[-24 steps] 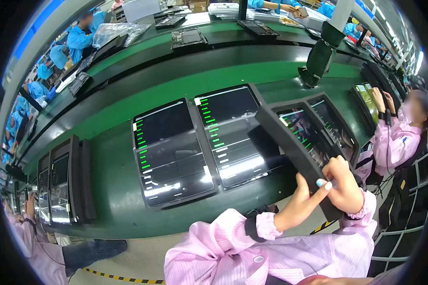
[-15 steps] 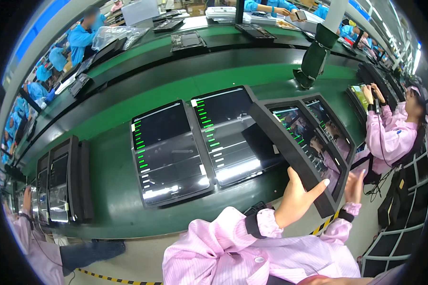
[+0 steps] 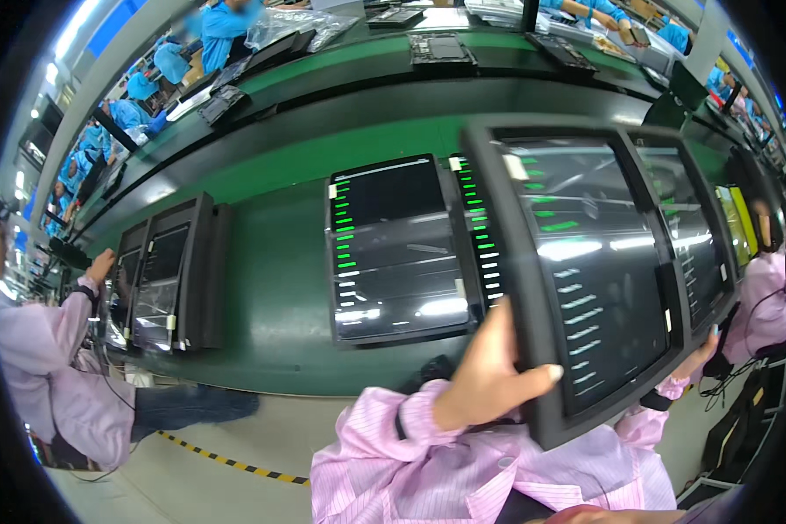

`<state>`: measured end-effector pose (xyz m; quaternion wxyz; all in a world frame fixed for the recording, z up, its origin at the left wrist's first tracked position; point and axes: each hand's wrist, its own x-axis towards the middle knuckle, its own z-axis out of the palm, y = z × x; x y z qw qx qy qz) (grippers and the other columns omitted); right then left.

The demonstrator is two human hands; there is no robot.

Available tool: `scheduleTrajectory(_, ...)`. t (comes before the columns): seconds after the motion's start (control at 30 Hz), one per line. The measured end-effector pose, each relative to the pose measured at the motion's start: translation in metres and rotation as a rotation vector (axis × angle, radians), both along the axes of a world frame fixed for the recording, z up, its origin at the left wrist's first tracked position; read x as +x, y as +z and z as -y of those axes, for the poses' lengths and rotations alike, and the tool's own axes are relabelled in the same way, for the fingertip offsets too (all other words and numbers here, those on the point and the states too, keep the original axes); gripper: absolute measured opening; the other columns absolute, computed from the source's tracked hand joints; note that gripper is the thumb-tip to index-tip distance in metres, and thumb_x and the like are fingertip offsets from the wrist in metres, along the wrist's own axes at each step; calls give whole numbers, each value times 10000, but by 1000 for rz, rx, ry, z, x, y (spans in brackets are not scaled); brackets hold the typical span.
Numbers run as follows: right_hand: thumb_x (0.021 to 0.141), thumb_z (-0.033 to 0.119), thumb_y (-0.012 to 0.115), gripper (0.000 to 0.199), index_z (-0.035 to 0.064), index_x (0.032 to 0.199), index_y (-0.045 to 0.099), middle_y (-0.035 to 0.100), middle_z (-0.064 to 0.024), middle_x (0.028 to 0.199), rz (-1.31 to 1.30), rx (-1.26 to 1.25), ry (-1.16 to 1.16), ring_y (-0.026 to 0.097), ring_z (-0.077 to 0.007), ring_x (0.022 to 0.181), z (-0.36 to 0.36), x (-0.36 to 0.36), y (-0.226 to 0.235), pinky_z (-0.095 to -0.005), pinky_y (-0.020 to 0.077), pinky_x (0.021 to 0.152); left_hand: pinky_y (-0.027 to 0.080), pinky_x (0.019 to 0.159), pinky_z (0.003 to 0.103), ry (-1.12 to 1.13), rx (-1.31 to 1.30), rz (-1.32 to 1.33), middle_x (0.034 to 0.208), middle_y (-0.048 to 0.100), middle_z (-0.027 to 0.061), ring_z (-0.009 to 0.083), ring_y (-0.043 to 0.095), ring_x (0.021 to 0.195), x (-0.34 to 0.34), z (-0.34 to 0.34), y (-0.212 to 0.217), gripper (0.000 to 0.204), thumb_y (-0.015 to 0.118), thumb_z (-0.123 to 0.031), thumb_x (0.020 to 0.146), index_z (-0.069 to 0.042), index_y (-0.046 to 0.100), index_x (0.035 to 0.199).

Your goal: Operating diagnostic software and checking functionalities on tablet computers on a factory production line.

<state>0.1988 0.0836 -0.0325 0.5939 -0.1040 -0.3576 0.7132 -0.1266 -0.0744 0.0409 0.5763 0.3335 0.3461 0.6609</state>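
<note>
Between both hands, in front of my chest, I hold a dark grey two-slot tray (image 3: pixel 519 288) up off the bench, tilted. Two tablets sit in it: a larger-looking one (image 3: pixel 607 323) at left and another (image 3: pixel 692 231) at right, their dark screens showing green and white bars. My left hand (image 3: pixel 489 371) grips the tray's left edge, thumb over the rim. My right hand (image 3: pixel 697 356) holds its lower right edge; some fingers are hidden behind it. On the bench lies a tablet (image 3: pixel 397 271) with similar bars. Beside it, a second tablet (image 3: pixel 480 231) is mostly covered by the raised tray.
The green bench (image 3: pixel 266 288) runs across. At left, another tray with tablets (image 3: pixel 162 284) stands near a person in pink (image 3: pixel 52 349). A dark conveyor (image 3: pixel 341 122) behind carries opened devices (image 3: pixel 441 50). At right sits another person in pink (image 3: pixel 764 293).
The tray has been raised and turned, its screens now facing me more fully, and it hides more of the second bench tablet. The view has swung left. Both hands keep their hold.
</note>
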Motion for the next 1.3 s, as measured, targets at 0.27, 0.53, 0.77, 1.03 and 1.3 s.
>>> scheduleTrajectory(0.27,783,238,574,492,25,1208,448,517,-68,1181,215,-167,-189,496,-211,1074,42,-139,-5,-352,377,940,437,786,259,419,-207,-206,990,577,133,193,567,872,-141,54,8,619,524,-148,545,70,462,1122)
scheduleTrajectory(0.53,881,311,473,376,-16,1049,393,546,-154,810,936,-154,0,570,-212,516,41,-130,5,-281,469,455,372,809,265,618,-340,-714,985,507,78,166,466,895,-187,57,-33,474,528,-150,670,22,499,1110)
scheduleTrajectory(0.77,950,287,391,418,56,603,425,414,-7,476,1332,153,-95,362,-67,339,-25,-64,45,-188,262,321,309,934,350,836,-246,-1585,1131,442,142,250,412,1059,-192,61,-15,366,528,-150,765,-31,537,1112)
scheduleTrajectory(1.03,923,226,413,313,48,665,434,411,11,525,1397,330,-58,392,-62,461,-51,-120,83,-207,290,430,136,1038,469,418,-396,-1827,1380,211,247,409,199,1263,-185,28,-26,484,554,-172,766,-154,490,1246)
scheduleTrajectory(1.3,725,183,528,292,-3,950,508,539,-152,1140,1435,1232,25,414,-338,1108,-103,-185,90,-425,320,945,120,1043,462,437,-342,-1771,1396,181,238,394,175,1278,-181,22,-11,536,455,-221,813,-43,372,1312)
